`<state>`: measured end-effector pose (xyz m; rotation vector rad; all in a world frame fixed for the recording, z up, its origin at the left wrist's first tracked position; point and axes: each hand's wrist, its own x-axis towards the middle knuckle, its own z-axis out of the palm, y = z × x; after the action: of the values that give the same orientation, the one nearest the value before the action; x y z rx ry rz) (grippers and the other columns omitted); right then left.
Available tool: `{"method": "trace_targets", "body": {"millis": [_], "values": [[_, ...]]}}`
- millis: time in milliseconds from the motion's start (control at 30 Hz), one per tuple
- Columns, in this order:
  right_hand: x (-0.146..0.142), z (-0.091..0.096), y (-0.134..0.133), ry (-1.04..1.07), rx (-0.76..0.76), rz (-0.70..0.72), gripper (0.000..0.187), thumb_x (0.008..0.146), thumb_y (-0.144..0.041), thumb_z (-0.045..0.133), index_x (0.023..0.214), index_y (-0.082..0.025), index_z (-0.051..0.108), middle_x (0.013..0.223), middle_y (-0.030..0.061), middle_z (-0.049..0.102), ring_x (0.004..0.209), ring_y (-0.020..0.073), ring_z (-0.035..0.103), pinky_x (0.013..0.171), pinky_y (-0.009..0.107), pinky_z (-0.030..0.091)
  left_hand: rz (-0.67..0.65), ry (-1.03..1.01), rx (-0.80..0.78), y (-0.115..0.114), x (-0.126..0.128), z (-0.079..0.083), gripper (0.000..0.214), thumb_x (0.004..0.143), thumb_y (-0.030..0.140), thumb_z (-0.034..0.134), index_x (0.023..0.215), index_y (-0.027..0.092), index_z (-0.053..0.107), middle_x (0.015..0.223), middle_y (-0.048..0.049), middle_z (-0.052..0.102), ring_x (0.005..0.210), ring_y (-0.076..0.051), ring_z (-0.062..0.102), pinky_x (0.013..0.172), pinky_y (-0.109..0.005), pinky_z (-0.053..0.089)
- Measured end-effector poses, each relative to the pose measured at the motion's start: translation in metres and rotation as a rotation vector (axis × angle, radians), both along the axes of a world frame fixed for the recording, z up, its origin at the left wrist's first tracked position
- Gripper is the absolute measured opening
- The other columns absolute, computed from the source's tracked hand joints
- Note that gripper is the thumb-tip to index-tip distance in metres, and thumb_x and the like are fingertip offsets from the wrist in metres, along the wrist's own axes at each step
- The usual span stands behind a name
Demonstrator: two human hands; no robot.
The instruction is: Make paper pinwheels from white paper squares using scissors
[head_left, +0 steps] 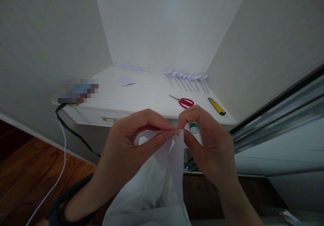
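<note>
White paper (177, 157) is being pinched at its top by the closed fingertips of the left hand (133, 141) and right hand (211, 138), equally near, and is being hung downward before the bench's (149, 99) front edge.

Beyond my fingers (155, 143), I see red-handled scissors (180, 100) on the tabletop (146, 96), a yellow cutter (216, 106) farther right, and a white cable (65, 151) well left.
</note>
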<state>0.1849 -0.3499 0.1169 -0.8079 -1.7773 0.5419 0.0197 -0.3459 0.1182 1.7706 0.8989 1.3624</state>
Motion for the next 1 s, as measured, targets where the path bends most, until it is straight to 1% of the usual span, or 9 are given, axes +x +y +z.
{"method": "trace_targets", "body": {"millis": [100,200,300,433,600,667,767,867,1000], "values": [[0.002,-0.002,0.004,0.062,-0.057,0.074,0.010,0.085,-0.012,0.062,0.080,-0.019,0.058,0.079,-0.0031,0.055,0.079,0.0109,0.051,0.075,0.026,0.040,-0.034,-0.068,-0.064,0.002,0.000,-0.001,0.018,0.077,0.005,0.065,0.074,0.022,0.068,0.073,0.0066,0.069,0.069,-0.006,0.063,0.066,-0.012,0.050],[0.002,-0.002,0.006,0.092,-0.062,0.078,0.009,0.083,-0.014,0.065,0.079,-0.019,0.059,0.078,-0.0033,0.056,0.078,0.0105,0.052,0.075,0.026,0.041,-0.023,-0.077,-0.083,0.002,0.001,-0.001,0.017,0.076,0.006,0.066,0.074,0.022,0.069,0.073,0.0074,0.070,0.068,-0.005,0.063,0.065,-0.010,0.050],[0.000,0.000,0.006,0.084,-0.034,0.047,0.010,0.083,-0.012,0.065,0.077,-0.019,0.059,0.077,-0.0034,0.056,0.077,0.0101,0.052,0.075,0.026,0.042,0.003,-0.040,-0.077,0.000,0.001,0.000,0.016,0.076,0.007,0.066,0.073,0.022,0.070,0.073,0.0071,0.070,0.069,-0.006,0.063,0.065,-0.011,0.049],[-0.002,0.002,0.005,0.017,0.010,-0.017,0.011,0.082,-0.011,0.065,0.077,-0.018,0.058,0.078,-0.0029,0.057,0.077,0.0097,0.053,0.074,0.025,0.043,0.069,0.008,-0.048,-0.001,0.002,0.001,0.017,0.077,0.007,0.065,0.072,0.022,0.070,0.073,0.0066,0.071,0.068,-0.007,0.064,0.065,-0.014,0.049],[-0.005,-0.003,0.003,-0.040,0.083,-0.108,0.011,0.086,-0.013,0.062,0.079,-0.018,0.056,0.078,-0.0030,0.055,0.077,0.0090,0.053,0.075,0.024,0.043,0.117,0.053,0.030,-0.002,0.003,-0.002,0.015,0.078,0.008,0.064,0.073,0.022,0.069,0.075,0.0054,0.070,0.071,-0.009,0.064,0.067,-0.018,0.049],[-0.006,-0.005,0.003,-0.045,0.100,-0.117,0.010,0.087,-0.013,0.061,0.079,-0.018,0.055,0.079,-0.0030,0.054,0.078,0.0088,0.052,0.075,0.024,0.042,0.140,0.073,0.075,-0.003,0.003,-0.004,0.014,0.079,0.009,0.064,0.076,0.023,0.068,0.076,0.0056,0.070,0.072,-0.009,0.063,0.068,-0.019,0.048],[-0.007,-0.008,0.005,0.036,0.091,-0.076,0.010,0.086,-0.012,0.062,0.081,-0.019,0.056,0.080,-0.0034,0.054,0.079,0.0092,0.052,0.076,0.024,0.042,0.181,0.094,0.105,-0.005,0.002,-0.005,0.014,0.079,0.010,0.064,0.078,0.023,0.067,0.077,0.0062,0.070,0.073,-0.008,0.063,0.069,-0.019,0.048],[-0.006,-0.010,0.008,0.125,0.053,-0.010,0.013,0.083,-0.007,0.062,0.081,-0.020,0.058,0.081,-0.0038,0.055,0.080,0.0096,0.052,0.076,0.025,0.042,0.190,0.103,0.110,-0.005,0.002,-0.004,0.014,0.078,0.009,0.066,0.078,0.023,0.067,0.076,0.0072,0.070,0.072,-0.007,0.062,0.069,-0.017,0.048],[-0.002,-0.009,0.011,0.136,0.020,0.069,0.018,0.082,-0.002,0.061,0.081,-0.020,0.059,0.080,-0.0038,0.056,0.080,0.0100,0.051,0.076,0.025,0.041,0.177,0.104,0.127,-0.005,0.002,-0.003,0.016,0.078,0.007,0.065,0.077,0.023,0.066,0.076,0.0084,0.069,0.072,-0.006,0.062,0.070,-0.015,0.047]]}}
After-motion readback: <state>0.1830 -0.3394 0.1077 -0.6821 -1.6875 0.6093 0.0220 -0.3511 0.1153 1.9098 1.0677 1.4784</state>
